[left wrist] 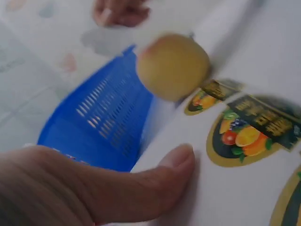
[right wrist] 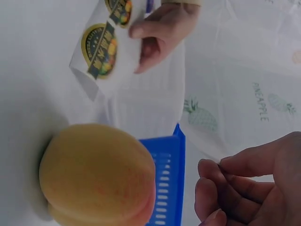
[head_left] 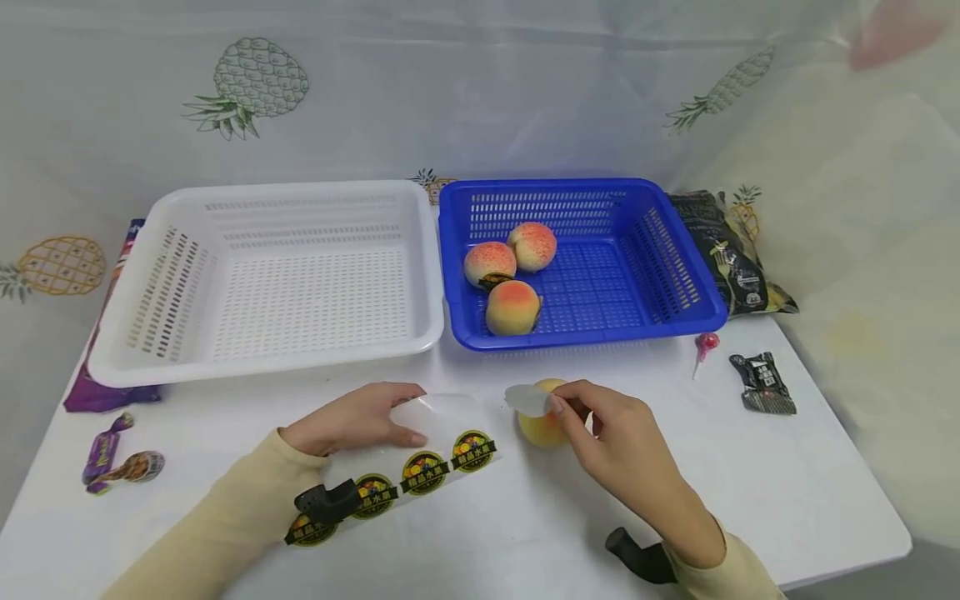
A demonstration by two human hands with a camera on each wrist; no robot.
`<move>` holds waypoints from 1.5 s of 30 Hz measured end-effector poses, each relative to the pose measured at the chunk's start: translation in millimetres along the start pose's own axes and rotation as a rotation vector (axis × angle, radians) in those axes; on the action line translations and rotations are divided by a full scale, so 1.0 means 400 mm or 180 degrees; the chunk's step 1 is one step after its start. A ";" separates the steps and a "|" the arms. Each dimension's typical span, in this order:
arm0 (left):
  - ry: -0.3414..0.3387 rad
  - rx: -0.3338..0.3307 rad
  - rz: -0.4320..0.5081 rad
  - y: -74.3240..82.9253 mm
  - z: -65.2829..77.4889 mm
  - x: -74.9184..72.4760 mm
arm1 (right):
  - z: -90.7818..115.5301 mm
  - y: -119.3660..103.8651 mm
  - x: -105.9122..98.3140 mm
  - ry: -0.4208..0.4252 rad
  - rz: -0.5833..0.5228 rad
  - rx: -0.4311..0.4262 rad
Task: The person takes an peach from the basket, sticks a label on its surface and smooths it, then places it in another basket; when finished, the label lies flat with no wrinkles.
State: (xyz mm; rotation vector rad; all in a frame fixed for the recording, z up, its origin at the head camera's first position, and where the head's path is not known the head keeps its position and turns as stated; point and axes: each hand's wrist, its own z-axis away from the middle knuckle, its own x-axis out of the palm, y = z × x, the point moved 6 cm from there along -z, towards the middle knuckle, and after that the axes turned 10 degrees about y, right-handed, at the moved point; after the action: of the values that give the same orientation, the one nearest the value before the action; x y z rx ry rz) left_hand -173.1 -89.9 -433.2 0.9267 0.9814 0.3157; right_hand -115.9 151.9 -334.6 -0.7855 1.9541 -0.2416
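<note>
My left hand (head_left: 367, 418) grips the upper edge of a sheet of stickers (head_left: 450, 479), its thumb on the front face. Several round black-and-gold fruit labels run along the sheet's lower edge. Between right thumb and forefinger, my right hand (head_left: 618, 425) pinches a peeled sticker (head_left: 527, 400), its pale grey back showing. The sticker hangs over a yellow-orange peach (head_left: 542, 429) on the table, overlapping its top in the head view. In the right wrist view the peach (right wrist: 96, 174) looms close, left of the pinching fingers (right wrist: 249, 162).
A blue basket (head_left: 592, 335) at the back holds three peaches (head_left: 513, 308), one with a label visible. Left of it stands a white basket (head_left: 270, 364). Wrapped sweets (head_left: 101, 454) and a lollipop (head_left: 705, 343) lie at the sides, with a black snack bag (head_left: 723, 254) at right.
</note>
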 end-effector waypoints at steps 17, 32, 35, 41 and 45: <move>0.0929 0.1029 -0.1980 0.245 0.020 0.049 | 0.007 0.051 -0.083 0.0377 0.0069 0.0295; -0.0032 0.1964 -0.1260 0.307 -0.153 0.156 | 0.032 0.089 -0.120 0.0679 -0.0009 0.0677; -0.0085 0.1872 -0.1265 0.304 -0.159 0.153 | 0.035 0.095 -0.126 0.0722 -0.0016 0.0713; -0.0178 0.1695 -0.1260 0.294 -0.171 0.160 | 0.042 0.102 -0.133 0.0780 -0.0050 0.0753; -0.0236 0.1582 -0.1079 0.282 -0.180 0.168 | 0.046 0.107 -0.136 0.0789 -0.0040 0.0793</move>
State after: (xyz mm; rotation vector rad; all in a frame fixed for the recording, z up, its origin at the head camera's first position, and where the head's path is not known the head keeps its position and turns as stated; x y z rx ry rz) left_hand -176.8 55.7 -399.1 1.1848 1.1506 -0.2611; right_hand -101.3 221.3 -324.7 -0.6274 2.0979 -0.6023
